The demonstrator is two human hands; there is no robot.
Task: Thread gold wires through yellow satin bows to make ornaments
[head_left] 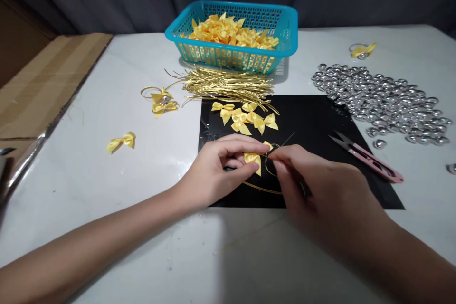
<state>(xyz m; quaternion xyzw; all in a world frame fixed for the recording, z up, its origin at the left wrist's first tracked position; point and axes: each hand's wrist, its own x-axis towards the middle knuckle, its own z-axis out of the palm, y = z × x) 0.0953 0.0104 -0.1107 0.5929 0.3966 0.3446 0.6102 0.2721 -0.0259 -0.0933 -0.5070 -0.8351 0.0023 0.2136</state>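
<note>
"Where is the bow?"

"Over the black mat, pinched firmly between the thumb and fingers of your left hand."

"And the other grip?"

"Your right hand has thumb and forefinger closed on a thin strand beside it; whether thread or wire, I cannot tell."

"What looks done?"

"No bead shows on your bow, so it seems partway. Beaded bows lie to the left, another far right."

"What is left?"

"Plenty, seemingly: loose bows on the mat, gold cords behind, a full basket, and silver beads beyond your snips."
</note>
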